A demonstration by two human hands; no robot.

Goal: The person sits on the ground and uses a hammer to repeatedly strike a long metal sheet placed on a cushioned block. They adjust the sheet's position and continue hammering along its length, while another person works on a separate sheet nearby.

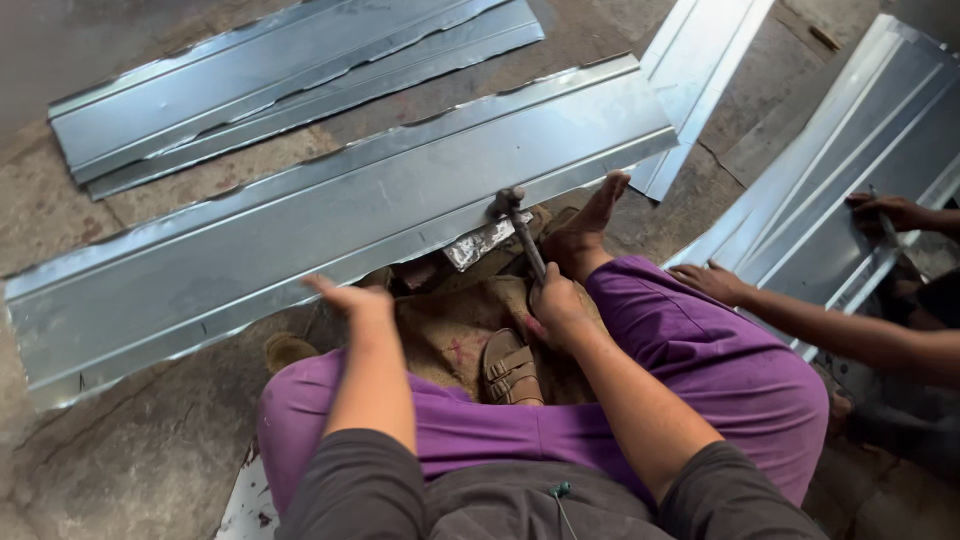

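The right hand [556,305] sits just right of the frame's centre, closed around the handle of a hammer [520,230]; the hammer's head rests at the lower folded edge of a long metal sheet [340,220], which runs from the lower left of the frame up to the upper right across the floor [120,450]; the left hand [350,298] is left of centre, fingers open and stretched towards the sheet's near edge, holding nothing, and whether it touches the sheet cannot be told; a bare foot [590,225] lies just right of the hammer with its toes at the sheet's edge; the purple-clad legs fold across the lower middle, and a brown sandal [510,372] rests on a sack [450,330] between them; a second pile of sheets [280,80] lies at the upper left, well apart; at the right edge another person's hands [715,282] rest on further sheets [860,150], one hand [885,212] holding a thin tool
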